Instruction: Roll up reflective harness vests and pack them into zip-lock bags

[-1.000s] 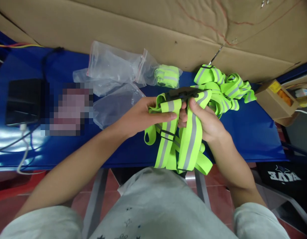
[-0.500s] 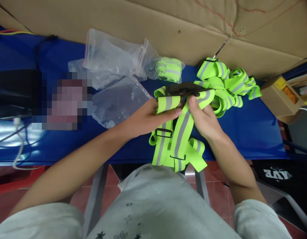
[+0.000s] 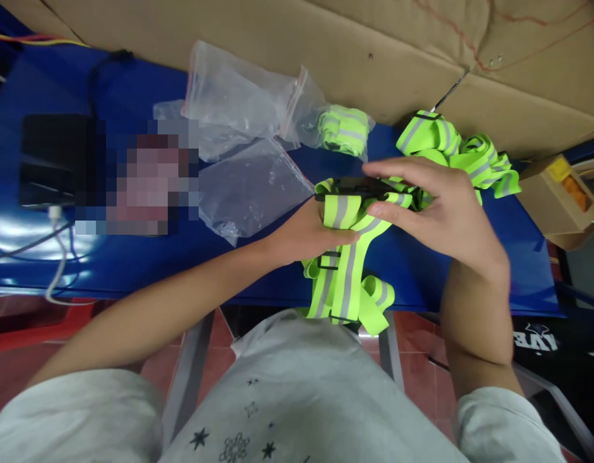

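My left hand (image 3: 311, 228) is closed around a neon yellow-green strap with a grey reflective stripe (image 3: 348, 270). The strap is folded over beside a dark buckle-like piece (image 3: 357, 188), and its loose ends hang past the table's front edge. A black slider (image 3: 330, 260) sits on one hanging length. My right hand (image 3: 432, 199) arches over the right side of the bundle, thumb and fingers apart. Its thumb tip is at the strap, its forefinger beyond the dark piece; whether either presses on it I cannot tell.
Several clear zip bags (image 3: 249, 186) lie on the blue table (image 3: 509, 257), one holding a rolled strap (image 3: 344, 130). More loose straps (image 3: 480, 161) are heaped at the back right, near an open cardboard box (image 3: 557, 199). A black device (image 3: 56, 161) with cables stands at left.
My right hand has let go of the strap length it pinched and risen over the bundle, its fingers now spread. My left hand keeps its hold. The view has shifted slightly.
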`<state>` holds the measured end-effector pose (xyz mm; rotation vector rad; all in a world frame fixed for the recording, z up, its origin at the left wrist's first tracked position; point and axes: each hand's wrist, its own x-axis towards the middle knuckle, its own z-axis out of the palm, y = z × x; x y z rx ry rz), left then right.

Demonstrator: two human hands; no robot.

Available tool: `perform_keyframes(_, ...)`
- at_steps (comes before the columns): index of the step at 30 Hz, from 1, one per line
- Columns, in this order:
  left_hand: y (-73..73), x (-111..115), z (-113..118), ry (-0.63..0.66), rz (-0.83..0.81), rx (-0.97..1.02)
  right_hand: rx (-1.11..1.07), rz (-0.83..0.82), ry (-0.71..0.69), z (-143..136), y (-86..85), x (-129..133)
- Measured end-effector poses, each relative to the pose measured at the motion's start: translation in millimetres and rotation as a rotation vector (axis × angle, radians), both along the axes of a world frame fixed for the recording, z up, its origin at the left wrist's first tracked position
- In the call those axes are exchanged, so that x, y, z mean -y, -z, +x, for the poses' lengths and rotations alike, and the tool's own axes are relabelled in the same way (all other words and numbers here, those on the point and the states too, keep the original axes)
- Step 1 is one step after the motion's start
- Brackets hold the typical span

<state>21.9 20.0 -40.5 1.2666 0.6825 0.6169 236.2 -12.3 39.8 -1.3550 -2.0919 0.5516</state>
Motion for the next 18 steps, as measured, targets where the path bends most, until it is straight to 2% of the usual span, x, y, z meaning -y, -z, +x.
perform_keyframes(2, -2.1, 2, 0, -0.023, -0.004, -0.010, 0.137, -0.021, -0.063, -3, -13.8, -3)
perform_keyframes(4, -6.9, 4, 0, -0.031, -0.126, 0.043, 0.239, 0.006, -0.015, -10, -19.7, -8)
perform_keyframes(7, -15.7, 6, 0, 0.032, -0.391, 0.203, 0.320, 0.072, 0.156, -19, -17.3, -16)
perform_keyframes(10, -22.2, 4, -2, 0.115, -0.562, 0.296, 0.322, 0.106, 0.213, -21, -12.5, -19)
perform_keyframes(15, -22.9, 6, -3, 0.224, -0.616, 0.308, 0.261, 0.148, 0.161, -16, -16.2, -14)
perform_keyframes(18, -17.3, 11, -1, 0.175, -0.523, 0.281, 0.164, 0.104, 0.149, -14, -22.0, -11)
